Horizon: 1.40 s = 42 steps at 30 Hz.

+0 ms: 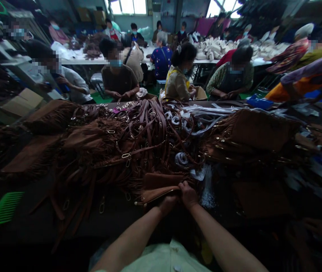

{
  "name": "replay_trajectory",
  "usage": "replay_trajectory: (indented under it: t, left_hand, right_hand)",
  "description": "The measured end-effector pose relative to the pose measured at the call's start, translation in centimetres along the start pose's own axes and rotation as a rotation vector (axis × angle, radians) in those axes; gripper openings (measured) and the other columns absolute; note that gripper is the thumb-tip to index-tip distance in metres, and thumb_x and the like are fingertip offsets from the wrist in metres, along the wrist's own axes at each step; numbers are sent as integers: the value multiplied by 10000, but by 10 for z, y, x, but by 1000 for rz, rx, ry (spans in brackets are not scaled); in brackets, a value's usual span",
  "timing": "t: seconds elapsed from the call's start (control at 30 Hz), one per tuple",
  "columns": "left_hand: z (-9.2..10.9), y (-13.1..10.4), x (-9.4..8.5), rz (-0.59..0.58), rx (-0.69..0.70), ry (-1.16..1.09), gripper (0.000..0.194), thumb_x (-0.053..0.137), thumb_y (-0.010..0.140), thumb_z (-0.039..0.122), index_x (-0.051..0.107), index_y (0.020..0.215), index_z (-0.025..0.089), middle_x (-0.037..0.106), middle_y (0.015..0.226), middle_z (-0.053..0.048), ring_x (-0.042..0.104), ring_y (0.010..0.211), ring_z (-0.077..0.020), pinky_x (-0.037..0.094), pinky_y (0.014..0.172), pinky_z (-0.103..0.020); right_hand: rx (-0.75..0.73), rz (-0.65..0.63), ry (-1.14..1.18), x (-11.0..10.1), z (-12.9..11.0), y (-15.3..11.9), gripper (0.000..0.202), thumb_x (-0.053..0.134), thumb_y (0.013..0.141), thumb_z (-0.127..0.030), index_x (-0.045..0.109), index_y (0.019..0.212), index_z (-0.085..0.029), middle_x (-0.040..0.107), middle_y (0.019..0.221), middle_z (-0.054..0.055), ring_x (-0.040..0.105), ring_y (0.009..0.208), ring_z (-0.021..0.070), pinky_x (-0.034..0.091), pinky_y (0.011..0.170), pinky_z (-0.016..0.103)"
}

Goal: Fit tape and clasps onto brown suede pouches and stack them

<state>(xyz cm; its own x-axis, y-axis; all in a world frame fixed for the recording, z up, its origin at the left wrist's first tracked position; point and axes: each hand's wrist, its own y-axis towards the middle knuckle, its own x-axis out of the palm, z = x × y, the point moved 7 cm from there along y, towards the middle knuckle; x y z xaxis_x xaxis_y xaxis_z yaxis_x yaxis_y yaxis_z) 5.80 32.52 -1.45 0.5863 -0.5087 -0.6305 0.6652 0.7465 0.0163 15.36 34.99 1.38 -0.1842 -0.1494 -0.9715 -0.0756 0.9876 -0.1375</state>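
Could snag the brown zip pouch [162,181] on metal-clasped straps [148,149], heaped toward the far edge of the desk [115,217], if dragged away leftward; could scatter clear plastic strands [207,189] at right if swung wide. Lies near the middle of the near edge: suede-like, soft, with fringe [135,180] beside its left end, gold-toned zip [161,195] along the near side. Left grip [169,204] against it, fingers hidden, hold unclear; right grip [188,194] pinching its right end.
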Motion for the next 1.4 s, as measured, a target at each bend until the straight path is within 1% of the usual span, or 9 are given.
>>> replay_trajectory:
  t: [0.13, 0.3, 0.47, 0.63, 0.9, 1.0, 1.07, 1.23, 1.4]
  left_hand:
    - [6, -5, -3, 102, 188, 252, 243, 400, 904, 226, 575, 760, 139, 556, 782, -80, 534, 823, -185, 471, 812, -364]
    - [18, -9, -23, 234, 219, 283, 158, 455, 884, 215, 598, 854, 158, 558, 1042, -97, 483, 1019, -202, 433, 924, -374]
    - [20, -11, -16, 137, 227, 289, 173, 435, 891, 193, 596, 855, 138, 572, 992, -93, 507, 978, -189, 444, 912, -339]
    - [28, -14, -18, 100, 267, 421, 174, 479, 877, 198, 599, 1000, 176, 553, 1174, -82, 452, 1158, -225, 378, 1002, -393]
    - [19, -4, -18, 24, 10, 330, 163, 460, 857, 179, 590, 950, 144, 599, 1042, -98, 551, 975, -211, 467, 859, -332]
    - [14, 0, -17, -21, -109, 330, 174, 452, 854, 161, 574, 976, 145, 617, 999, -95, 574, 934, -206, 465, 825, -315]
    - [13, 5, -20, -58, -178, 301, 176, 464, 841, 158, 569, 982, 157, 627, 985, -82, 584, 919, -201, 457, 812, -301]
    - [7, 10, -31, -148, -318, 79, 107, 522, 801, 200, 584, 887, 185, 649, 937, -31, 586, 871, -169, 434, 785, -258]
    - [0, 10, -31, -164, -358, -103, 84, 526, 756, 159, 570, 827, 169, 653, 952, -21, 567, 843, -148, 418, 755, -236]
  right_hand:
    - [-56, -65, -108, 9, -11, 15, 265, 370, 908, -157, 592, 1027, -241, 535, 1030, 74, 527, 870, 139, 354, 675, 209]
    - [-167, -89, -4, 8, -14, 6, 213, 416, 898, -195, 602, 995, -232, 537, 1014, 61, 501, 920, 148, 373, 763, 218]
    - [-154, -24, 135, 6, -4, -14, 414, 439, 865, -144, 509, 1255, -265, 545, 1061, 53, 474, 988, 152, 376, 837, 224]
    - [-215, -40, 57, 11, -4, -14, 284, 480, 880, -222, 621, 1105, -323, 560, 1007, 51, 463, 953, 176, 385, 780, 247]
    - [-129, -79, 302, 9, 3, -10, 361, 513, 809, -149, 621, 1133, -265, 583, 1016, 47, 510, 964, 151, 402, 842, 236]
    - [-204, -132, 492, 0, 9, -14, 378, 573, 739, -161, 632, 1106, -227, 604, 1051, 43, 538, 993, 151, 410, 888, 241]
    - [-183, -103, 584, -9, 26, -14, 285, 564, 769, -239, 656, 1039, -224, 630, 1012, 32, 566, 960, 149, 424, 876, 246]
    - [297, 189, 335, -26, 108, -10, 294, 425, 874, -307, 696, 889, -193, 638, 879, 71, 589, 802, 172, 439, 751, 284]
    - [228, 164, 130, -17, 116, 9, 244, 481, 853, -217, 702, 955, -216, 612, 890, 95, 566, 826, 198, 409, 716, 299]
